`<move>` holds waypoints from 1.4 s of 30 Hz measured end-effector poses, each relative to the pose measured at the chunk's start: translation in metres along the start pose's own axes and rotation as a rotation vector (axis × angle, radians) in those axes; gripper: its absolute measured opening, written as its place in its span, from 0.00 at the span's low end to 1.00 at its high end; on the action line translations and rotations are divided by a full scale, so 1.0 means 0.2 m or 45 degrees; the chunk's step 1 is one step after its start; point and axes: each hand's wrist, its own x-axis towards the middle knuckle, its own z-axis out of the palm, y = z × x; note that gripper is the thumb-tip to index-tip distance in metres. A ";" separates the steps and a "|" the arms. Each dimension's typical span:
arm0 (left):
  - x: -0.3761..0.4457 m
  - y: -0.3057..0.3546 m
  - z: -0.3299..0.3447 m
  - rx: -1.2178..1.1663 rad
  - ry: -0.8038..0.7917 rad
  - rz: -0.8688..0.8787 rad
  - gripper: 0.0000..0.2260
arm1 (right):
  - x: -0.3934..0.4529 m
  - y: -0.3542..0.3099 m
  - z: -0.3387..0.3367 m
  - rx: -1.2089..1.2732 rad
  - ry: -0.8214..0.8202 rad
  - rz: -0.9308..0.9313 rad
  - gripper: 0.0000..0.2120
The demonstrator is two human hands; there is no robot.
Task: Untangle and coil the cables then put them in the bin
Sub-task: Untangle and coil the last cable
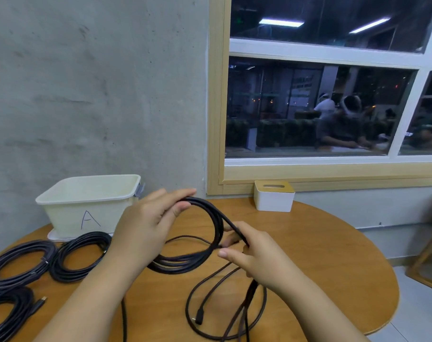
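My left hand [148, 225] pinches the top of a half-wound coil of black cable [205, 243] held above the round wooden table [321, 255]. My right hand [254, 255] grips a strand of the same cable at the coil's right side. Loose cable [210, 304] with a plug end trails on the table below my right hand. Three finished black coils lie at the left: one [79, 255] in front of the bin, one [20, 262] further left, one [7, 309] at the near edge. The cream bin [62, 213], marked "A", stands at the back left.
A white tissue box [274, 196] with a wooden top sits at the table's back edge under the window. A grey concrete wall rises behind the bin. A wooden chair [429, 255] stands to the right of the table.
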 end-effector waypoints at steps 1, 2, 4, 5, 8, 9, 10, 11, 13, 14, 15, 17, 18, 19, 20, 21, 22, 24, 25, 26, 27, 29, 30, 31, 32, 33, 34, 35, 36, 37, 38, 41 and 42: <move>0.01 0.00 -0.01 -0.017 0.062 -0.018 0.17 | -0.01 0.03 0.00 0.034 0.020 0.032 0.17; 0.01 0.00 -0.01 -0.037 0.122 -0.041 0.17 | -0.03 0.05 0.00 0.056 0.046 0.066 0.16; 0.02 0.00 -0.03 -0.078 0.219 -0.100 0.18 | -0.06 0.12 0.01 0.062 0.105 0.135 0.15; 0.02 -0.01 -0.03 -0.092 0.250 -0.128 0.18 | -0.07 0.14 0.01 0.056 0.136 0.170 0.14; 0.02 0.00 -0.01 -0.091 0.257 -0.154 0.16 | -0.08 0.20 0.01 0.039 0.165 0.250 0.15; 0.02 0.00 0.01 -0.092 0.245 -0.151 0.15 | -0.06 0.21 0.02 0.051 0.140 0.261 0.15; 0.02 0.01 0.03 -0.102 0.234 -0.154 0.14 | -0.05 0.20 0.02 0.095 0.113 0.259 0.17; 0.01 0.01 0.05 -0.116 0.225 -0.155 0.14 | -0.03 0.18 0.03 0.157 0.097 0.248 0.19; 0.00 0.01 0.07 -0.130 0.207 -0.150 0.14 | 0.02 0.11 0.05 0.279 0.099 0.189 0.22; -0.01 0.01 0.08 -0.128 0.199 -0.145 0.14 | 0.04 0.08 0.07 0.326 0.106 0.163 0.23; -0.02 0.01 0.09 -0.129 0.196 -0.144 0.14 | 0.06 0.04 0.08 0.359 0.117 0.142 0.23; -0.04 0.00 0.09 -0.146 0.203 -0.155 0.16 | 0.09 -0.02 0.11 0.351 0.166 0.101 0.20; -0.05 -0.01 0.09 -0.155 0.208 -0.166 0.16 | 0.10 -0.04 0.12 0.305 0.203 0.067 0.20; -0.05 -0.02 0.08 -0.162 0.204 -0.175 0.16 | 0.11 -0.06 0.14 0.245 0.239 0.032 0.20; -0.06 -0.02 0.08 -0.165 0.193 -0.185 0.16 | 0.11 -0.07 0.16 0.198 0.263 -0.004 0.21; -0.07 -0.03 0.08 -0.168 0.180 -0.195 0.17 | 0.12 -0.08 0.17 0.176 0.268 -0.034 0.22; -0.08 -0.04 0.07 -0.176 0.172 -0.203 0.17 | 0.13 -0.08 0.18 0.180 0.259 -0.057 0.23; -0.10 -0.06 0.07 -0.211 0.168 -0.214 0.16 | 0.15 -0.09 0.20 0.194 0.236 -0.078 0.24; -0.11 -0.07 0.07 -0.230 0.171 -0.223 0.14 | 0.15 -0.08 0.21 0.203 0.219 -0.085 0.22; -0.11 -0.08 0.07 -0.250 0.179 -0.236 0.12 | 0.15 -0.08 0.21 0.215 0.196 -0.091 0.19; -0.12 -0.08 0.07 -0.273 0.187 -0.254 0.10 | 0.16 -0.07 0.22 0.216 0.165 -0.088 0.17; -0.13 -0.09 0.07 -0.314 0.210 -0.296 0.11 | 0.16 -0.06 0.23 0.171 0.097 -0.071 0.17; -0.14 -0.08 0.07 -0.330 0.213 -0.318 0.11 | 0.16 -0.06 0.25 0.137 0.081 -0.063 0.19; -0.14 -0.08 0.07 -0.346 0.216 -0.337 0.12 | 0.17 -0.06 0.26 0.097 0.087 -0.059 0.20; -0.14 -0.08 0.07 -0.363 0.216 -0.352 0.12 | 0.17 -0.06 0.26 0.056 0.107 -0.058 0.21; -0.14 -0.08 0.08 -0.373 0.208 -0.364 0.11 | 0.18 -0.06 0.27 0.019 0.124 -0.057 0.20; -0.15 -0.10 0.08 -0.373 0.188 -0.374 0.11 | 0.19 -0.07 0.27 -0.016 0.137 -0.061 0.20; -0.15 -0.12 0.07 -0.360 0.148 -0.378 0.11 | 0.20 -0.06 0.27 -0.056 0.136 -0.067 0.21; -0.16 -0.15 0.07 -0.333 0.084 -0.378 0.12 | 0.21 -0.06 0.27 -0.110 0.119 -0.068 0.21; -0.17 -0.18 0.06 -0.292 0.005 -0.376 0.14 | 0.22 -0.05 0.26 -0.174 0.091 -0.063 0.20; -0.17 -0.20 0.05 -0.243 -0.084 -0.370 0.15 | 0.24 -0.03 0.26 -0.245 0.058 -0.059 0.19; -0.21 -0.27 0.06 -0.055 -0.367 -0.328 0.19 | 0.27 -0.02 0.25 -0.490 -0.078 -0.109 0.18; -0.22 -0.27 0.08 0.009 -0.437 -0.295 0.19 | 0.27 -0.03 0.25 -0.578 -0.115 -0.151 0.18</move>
